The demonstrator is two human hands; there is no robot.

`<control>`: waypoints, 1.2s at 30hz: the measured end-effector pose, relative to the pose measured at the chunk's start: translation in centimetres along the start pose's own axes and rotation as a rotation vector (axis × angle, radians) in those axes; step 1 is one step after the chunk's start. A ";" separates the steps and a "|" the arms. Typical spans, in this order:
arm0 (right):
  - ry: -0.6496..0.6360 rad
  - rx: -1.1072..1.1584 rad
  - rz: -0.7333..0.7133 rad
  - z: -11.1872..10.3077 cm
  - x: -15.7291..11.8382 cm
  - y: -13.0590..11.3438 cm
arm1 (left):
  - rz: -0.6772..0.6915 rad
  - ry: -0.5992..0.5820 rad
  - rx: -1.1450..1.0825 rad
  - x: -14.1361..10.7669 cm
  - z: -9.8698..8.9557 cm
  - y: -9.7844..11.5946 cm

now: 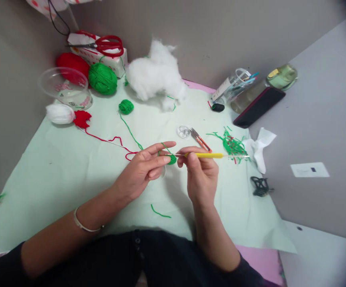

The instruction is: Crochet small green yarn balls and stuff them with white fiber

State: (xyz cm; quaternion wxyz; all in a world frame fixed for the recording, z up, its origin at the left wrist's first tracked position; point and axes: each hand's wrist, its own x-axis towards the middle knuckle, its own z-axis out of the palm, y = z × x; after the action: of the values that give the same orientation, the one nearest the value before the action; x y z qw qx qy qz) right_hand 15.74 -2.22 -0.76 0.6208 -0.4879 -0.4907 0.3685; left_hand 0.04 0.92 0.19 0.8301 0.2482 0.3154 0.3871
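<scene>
My left hand pinches a small green crochet piece, with green yarn looped over its forefinger. That yarn runs back to a small green ball. My right hand grips a yellow-handled crochet hook, whose metal tip points left into the green piece. Both hands hover just above the pale green sheet, close together at the middle.
Red and green yarn balls, a clear bowl, red scissors on a box and white stuffing lie at the back. Thread snips, green yarn scraps, a tissue, a phone and a black clip sit to the right.
</scene>
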 end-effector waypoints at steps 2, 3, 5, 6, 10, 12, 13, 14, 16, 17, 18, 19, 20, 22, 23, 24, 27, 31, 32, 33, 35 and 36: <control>-0.015 -0.018 0.005 0.1 0.0 0.0 | 0.024 0.005 0.086 -0.1 -0.1 -0.1; -0.011 -0.016 0.010 0.1 0.0 -0.1 | 0.037 0.011 0.115 -0.1 -0.2 -0.2; 0.005 0.027 0.036 0.0 0.0 -0.2 | 0.054 0.019 0.148 -0.1 -0.3 -0.2; 0.007 0.057 0.052 -0.1 0.1 -0.3 | 0.056 0.019 0.155 -0.1 -0.3 -0.2; -0.019 0.130 0.072 -0.3 0.2 -0.2 | 0.048 0.004 0.157 -0.1 -0.3 -0.1; -0.043 0.111 0.060 -0.3 0.2 0.0 | 0.043 -0.014 0.159 -0.1 -0.3 -0.1; -0.053 0.095 0.056 -0.2 0.1 0.1 | 0.040 -0.024 0.160 -0.1 -0.2 -0.1; -0.059 0.083 0.055 -0.2 0.0 0.1 | 0.037 -0.034 0.163 -0.1 -0.2 -0.1; -0.050 0.094 0.066 -0.1 0.0 0.1 | 0.034 -0.039 0.169 -0.2 -0.2 -0.1; -0.038 0.118 0.076 -0.1 0.0 0.0 | 0.034 -0.035 0.173 -0.2 -0.2 -0.1; -0.026 0.148 0.086 -0.1 0.1 -0.1 | 0.036 -0.026 0.177 -0.2 -0.3 0.0; -0.016 0.175 0.095 -0.1 0.1 -0.2 | 0.043 -0.015 0.181 -0.2 -0.3 0.0; -0.010 0.192 0.099 -0.1 0.2 -0.3 | 0.051 -0.005 0.185 -0.2 -0.4 0.0; -0.010 0.194 0.094 -0.2 0.2 -0.4 | 0.071 0.009 0.195 -0.2 -0.5 0.0; -0.015 0.183 0.086 -0.2 0.2 -0.4 | 0.079 0.011 0.203 -0.2 -0.5 0.0; -0.021 0.165 0.075 -0.2 0.2 -0.4 | 0.085 0.009 0.212 -0.1 -0.5 0.0; -0.039 0.090 0.037 -0.1 -0.1 -0.2 | 0.088 -0.009 0.233 -0.1 -0.4 -0.1; -0.056 0.034 0.013 -0.2 -0.1 0.0 | 0.076 -0.021 0.241 -0.2 -0.3 -0.1; -0.054 0.043 0.021 -0.2 -0.1 0.0 | 0.076 -0.020 0.242 -0.2 -0.3 -0.1; -0.050 0.058 0.032 -0.2 0.0 0.0 | 0.079 -0.017 0.244 -0.2 -0.3 -0.1; -0.042 0.088 0.048 -0.3 0.1 0.0 | 0.083 -0.013 0.249 -0.2 -0.4 0.0; -0.042 0.097 0.049 -0.3 0.2 0.0 | 0.086 -0.011 0.252 -0.2 -0.4 0.0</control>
State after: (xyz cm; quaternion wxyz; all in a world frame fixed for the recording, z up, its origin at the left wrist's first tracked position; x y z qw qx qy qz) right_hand 16.04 -2.15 -0.71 0.6239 -0.4613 -0.4734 0.4170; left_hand -0.36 0.83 -0.05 0.7769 0.3659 0.3459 0.3781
